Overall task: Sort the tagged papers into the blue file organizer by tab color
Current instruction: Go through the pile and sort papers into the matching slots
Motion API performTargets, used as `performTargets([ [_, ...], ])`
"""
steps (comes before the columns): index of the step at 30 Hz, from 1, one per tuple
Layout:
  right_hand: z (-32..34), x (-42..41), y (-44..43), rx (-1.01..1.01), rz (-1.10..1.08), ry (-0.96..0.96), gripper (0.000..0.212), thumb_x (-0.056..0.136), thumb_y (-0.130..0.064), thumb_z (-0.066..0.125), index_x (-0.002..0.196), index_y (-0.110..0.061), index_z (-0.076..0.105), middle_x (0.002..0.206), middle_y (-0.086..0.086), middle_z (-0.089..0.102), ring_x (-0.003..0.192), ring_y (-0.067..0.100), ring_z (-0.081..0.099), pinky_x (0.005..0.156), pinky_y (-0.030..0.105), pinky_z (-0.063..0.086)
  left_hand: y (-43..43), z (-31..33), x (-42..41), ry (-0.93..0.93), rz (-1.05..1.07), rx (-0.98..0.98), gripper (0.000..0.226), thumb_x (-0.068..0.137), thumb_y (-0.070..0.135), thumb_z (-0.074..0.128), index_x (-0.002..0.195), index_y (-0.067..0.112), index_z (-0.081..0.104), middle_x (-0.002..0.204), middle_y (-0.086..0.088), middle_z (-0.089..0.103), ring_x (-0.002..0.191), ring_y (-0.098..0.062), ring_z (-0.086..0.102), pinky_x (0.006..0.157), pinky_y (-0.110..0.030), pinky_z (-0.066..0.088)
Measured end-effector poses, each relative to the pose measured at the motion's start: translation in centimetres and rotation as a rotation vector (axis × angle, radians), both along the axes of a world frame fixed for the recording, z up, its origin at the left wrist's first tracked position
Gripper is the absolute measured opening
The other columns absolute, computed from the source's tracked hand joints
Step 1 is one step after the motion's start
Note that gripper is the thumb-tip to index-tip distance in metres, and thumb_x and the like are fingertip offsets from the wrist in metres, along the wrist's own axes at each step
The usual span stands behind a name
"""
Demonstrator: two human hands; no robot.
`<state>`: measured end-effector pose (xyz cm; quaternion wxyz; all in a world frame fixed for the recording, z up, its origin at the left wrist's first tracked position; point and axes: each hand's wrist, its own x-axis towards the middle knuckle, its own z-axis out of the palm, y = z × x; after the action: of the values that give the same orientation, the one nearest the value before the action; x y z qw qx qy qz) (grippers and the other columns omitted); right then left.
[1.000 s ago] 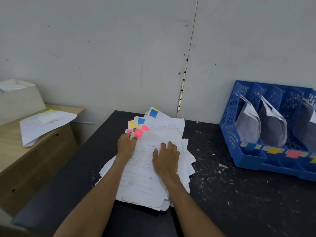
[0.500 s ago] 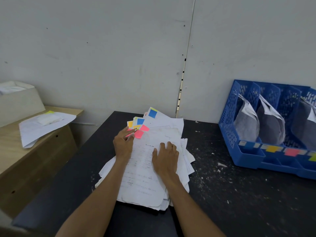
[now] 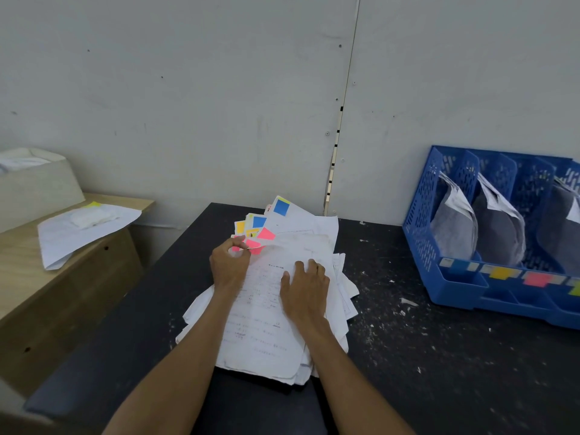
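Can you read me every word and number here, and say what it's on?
No text can be read here.
Top sheet of the pile: printed lines, too blurred.
Coloured tabs on the papers: no writing shows.
Colour labels on the blue file organizer: no writing shows.
Papers standing in the organizer: print too small to read.

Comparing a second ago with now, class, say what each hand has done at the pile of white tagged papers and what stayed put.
The left hand has pinched the pink-tabbed corner of the top sheet between curled thumb and forefinger, where fingers only rested before. The right hand still lies flat on the pile of white tagged papers; the pile and the blue plastic file organizer have not moved.
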<state>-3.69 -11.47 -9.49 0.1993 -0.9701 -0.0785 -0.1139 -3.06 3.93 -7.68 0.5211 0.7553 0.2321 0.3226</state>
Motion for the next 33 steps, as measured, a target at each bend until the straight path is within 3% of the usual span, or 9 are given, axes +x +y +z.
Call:
performTargets([
  [8,0.2,-0.3,0.0,0.062,0.002,-0.004,0.05,0.099,-0.045,0.032,0.142,-0.019,0.034,0.155,0.007,0.027,0.142,0.026,0.022,0.116,0.04,0.017,0.0,0.3,-0.3,-0.041,-0.023,0.022,0.01,0.088,0.004,0.063,0.082,0.012,0.06,0.079,-0.002,0.063,0.074,-0.015,0.059,0.07,-0.024,0.052],
  [12,0.9,-0.6,-0.3,0.268,-0.025,-0.021,0.076,0.093,-0.045,0.05,0.152,-0.017,0.011,0.157,0.01,0.016,0.144,0.027,0.015,0.116,0.042,0.016,0.2,1.5,-0.1,-0.1,-0.026,-0.054,0.004,0.089,0.009,0.065,0.091,0.009,0.062,0.087,-0.005,0.065,0.081,-0.015,0.061,0.075,-0.023,0.053],
  [16,2.5,-1.0,-1.4,0.664,-0.143,-0.064,0.105,0.075,-0.043,0.075,0.152,-0.016,0.008,0.15,0.008,0.033,0.137,0.025,0.031,0.11,0.039,0.029,-0.1,4.3,0.4,-0.228,-0.044,-0.142,0.007,0.085,0.006,0.066,0.087,0.009,0.06,0.079,-0.004,0.063,0.07,-0.009,0.055,0.062,-0.019,0.044],
  [18,3.5,-0.7,-2.7,0.915,-0.101,0.02,0.097,0.071,-0.038,0.081,0.148,-0.019,0.024,0.132,0.004,0.054,0.12,0.023,0.052,0.099,0.036,0.044,-0.4,6.1,0.9,-0.305,-0.067,-0.242,0.009,0.083,0.007,0.069,0.087,0.01,0.061,0.076,-0.001,0.064,0.067,-0.008,0.056,0.062,-0.022,0.045],
  [21,5.1,0.1,-5.7,1.101,0.041,0.134,0.051,0.068,-0.032,0.086,0.111,-0.018,0.064,0.104,-0.001,0.069,0.098,0.02,0.067,0.082,0.037,0.057,-2.4,9.2,1.7,-0.361,-0.105,-0.273,0.013,0.082,0.008,0.071,0.091,0.012,0.062,0.078,0.003,0.063,0.069,-0.007,0.056,0.063,-0.021,0.047],
  [24,7.5,0.0,-9.3,1.179,0.146,0.144,0.018,0.074,-0.022,0.082,0.084,-0.024,0.067,0.089,-0.005,0.071,0.083,0.014,0.069,0.067,0.028,0.059,-5.8,11.5,3.3,-0.383,-0.162,-0.255,0.015,0.08,0.012,0.074,0.09,0.017,0.063,0.082,0.002,0.063,0.072,-0.009,0.058,0.067,-0.023,0.05],
  [28,10.6,0.6,-14.8,1.158,0.063,-0.07,0.012,0.081,-0.021,0.076,0.087,-0.016,0.067,0.084,-0.006,0.068,0.078,0.009,0.065,0.059,0.017,0.05,-12.8,13.3,5.9,-0.442,-0.235,-0.145,0.031,0.072,0.013,0.077,0.1,0.014,0.063,0.09,-0.005,0.069,0.076,-0.011,0.062,0.073,-0.029,0.05],
  [31,12.5,1.0,-19.4,1.078,-0.024,-0.272,0.017,0.085,-0.025,0.073,0.091,-0.01,0.07,0.08,-0.007,0.067,0.074,0.001,0.062,0.056,0.012,0.048,-20.2,14.6,6.7,-0.396,-0.306,-0.09,0.066,0.075,0.006,0.075,0.134,0.015,0.048,0.125,-0.005,0.061,0.112,-0.014,0.058,0.097,-0.026,0.045],
  [33,13.8,0.8,-22.2,1.033,-0.064,-0.394,0.013,0.087,-0.026,0.07,0.092,-0.014,0.069,0.079,-0.014,0.064,0.073,-0.002,0.061,0.056,0.009,0.047,-24.6,15.1,6.8,-0.305,-0.379,-0.012,0.088,0.081,0.013,0.073,0.152,0.024,0.022,0.152,-0.005,0.037,0.137,-0.017,0.037,0.112,-0.028,0.031],
])
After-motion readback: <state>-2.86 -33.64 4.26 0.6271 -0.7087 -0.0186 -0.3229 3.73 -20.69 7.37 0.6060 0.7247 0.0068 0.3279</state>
